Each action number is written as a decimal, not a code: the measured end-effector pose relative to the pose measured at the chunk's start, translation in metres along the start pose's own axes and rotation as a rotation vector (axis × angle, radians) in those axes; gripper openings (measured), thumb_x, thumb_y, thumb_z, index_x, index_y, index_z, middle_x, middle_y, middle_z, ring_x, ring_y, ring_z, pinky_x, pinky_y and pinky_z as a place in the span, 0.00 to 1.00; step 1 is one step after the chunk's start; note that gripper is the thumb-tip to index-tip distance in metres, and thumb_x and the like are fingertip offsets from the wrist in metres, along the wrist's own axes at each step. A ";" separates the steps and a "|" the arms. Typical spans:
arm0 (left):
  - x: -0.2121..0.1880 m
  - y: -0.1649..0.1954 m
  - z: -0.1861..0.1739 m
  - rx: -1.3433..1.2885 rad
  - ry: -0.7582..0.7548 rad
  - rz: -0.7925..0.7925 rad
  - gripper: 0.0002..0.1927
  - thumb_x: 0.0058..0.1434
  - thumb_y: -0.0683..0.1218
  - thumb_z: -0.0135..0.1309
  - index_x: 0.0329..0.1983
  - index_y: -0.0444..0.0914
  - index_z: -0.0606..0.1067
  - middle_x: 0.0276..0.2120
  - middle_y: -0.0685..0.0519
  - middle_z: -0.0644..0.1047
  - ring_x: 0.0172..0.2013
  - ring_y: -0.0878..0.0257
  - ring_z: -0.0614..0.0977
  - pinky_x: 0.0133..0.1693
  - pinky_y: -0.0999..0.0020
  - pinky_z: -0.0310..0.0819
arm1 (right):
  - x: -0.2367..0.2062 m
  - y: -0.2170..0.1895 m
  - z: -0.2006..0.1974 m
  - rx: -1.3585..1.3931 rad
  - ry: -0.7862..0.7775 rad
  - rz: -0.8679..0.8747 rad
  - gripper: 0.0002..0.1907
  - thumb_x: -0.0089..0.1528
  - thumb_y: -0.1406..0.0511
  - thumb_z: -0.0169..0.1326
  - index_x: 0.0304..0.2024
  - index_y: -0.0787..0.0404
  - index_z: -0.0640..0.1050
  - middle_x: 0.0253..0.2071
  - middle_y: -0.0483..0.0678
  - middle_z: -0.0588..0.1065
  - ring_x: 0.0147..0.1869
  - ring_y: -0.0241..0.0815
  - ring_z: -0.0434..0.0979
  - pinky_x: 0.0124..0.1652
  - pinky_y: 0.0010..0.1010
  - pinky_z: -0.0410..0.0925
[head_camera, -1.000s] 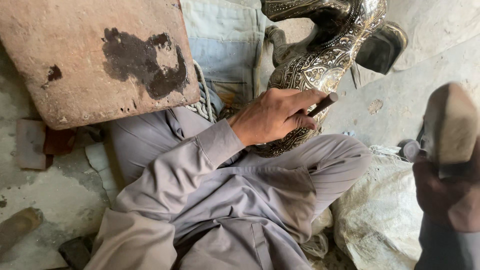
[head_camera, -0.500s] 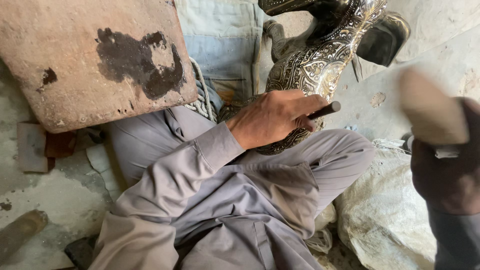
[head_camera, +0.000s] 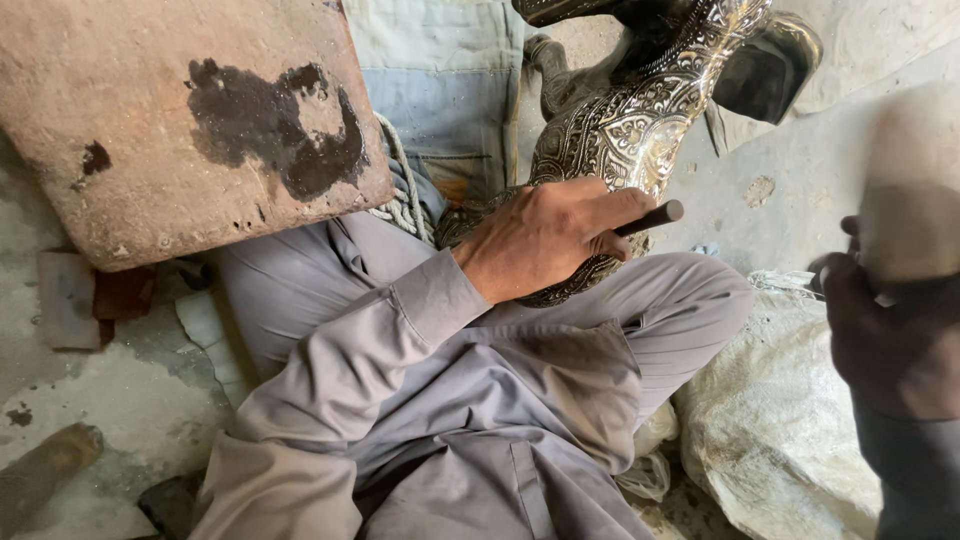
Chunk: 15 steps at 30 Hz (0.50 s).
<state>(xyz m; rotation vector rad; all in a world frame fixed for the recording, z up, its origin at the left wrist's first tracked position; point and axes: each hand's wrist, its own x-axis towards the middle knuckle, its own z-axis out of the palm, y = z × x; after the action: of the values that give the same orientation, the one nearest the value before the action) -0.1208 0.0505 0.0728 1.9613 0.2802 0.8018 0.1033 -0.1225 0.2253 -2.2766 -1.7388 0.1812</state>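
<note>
Engraved metal vessel is resting against the lap; left hand is gripping a dark punch on it; right hand, blurred, is apparently clutching a mallet.

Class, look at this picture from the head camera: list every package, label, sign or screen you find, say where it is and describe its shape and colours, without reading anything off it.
No labels, signs or screens show.
White woven sack: the only package-like thing, lying crumpled on the ground at lower right, beside the person's knee; off-white and bulging.
</note>
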 end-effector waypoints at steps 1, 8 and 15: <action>0.000 0.001 0.000 0.008 -0.003 -0.009 0.17 0.72 0.56 0.54 0.61 0.50 0.70 0.29 0.51 0.72 0.29 0.56 0.80 0.34 0.58 0.76 | 0.003 0.000 -0.002 -0.046 -0.012 -0.016 0.12 0.71 0.82 0.56 0.55 0.75 0.71 0.53 0.65 0.75 0.53 0.56 0.80 0.51 0.35 0.75; -0.006 0.001 0.004 0.035 0.011 -0.044 0.18 0.72 0.57 0.51 0.62 0.51 0.70 0.29 0.52 0.72 0.27 0.57 0.79 0.30 0.60 0.77 | 0.005 -0.007 -0.002 -0.224 -0.031 -0.060 0.13 0.68 0.81 0.55 0.55 0.73 0.73 0.49 0.61 0.76 0.50 0.51 0.81 0.49 0.33 0.75; -0.014 0.002 0.008 0.056 0.076 -0.062 0.17 0.74 0.59 0.50 0.61 0.50 0.70 0.30 0.53 0.71 0.28 0.58 0.78 0.30 0.61 0.76 | 0.017 -0.032 -0.004 -0.002 -0.027 0.088 0.15 0.68 0.80 0.53 0.57 0.72 0.71 0.53 0.59 0.74 0.53 0.50 0.79 0.50 0.34 0.74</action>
<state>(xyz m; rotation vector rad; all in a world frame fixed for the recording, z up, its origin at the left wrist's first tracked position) -0.1264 0.0376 0.0660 1.9670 0.4104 0.8378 0.0791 -0.0989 0.2394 -2.3645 -1.6532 0.2295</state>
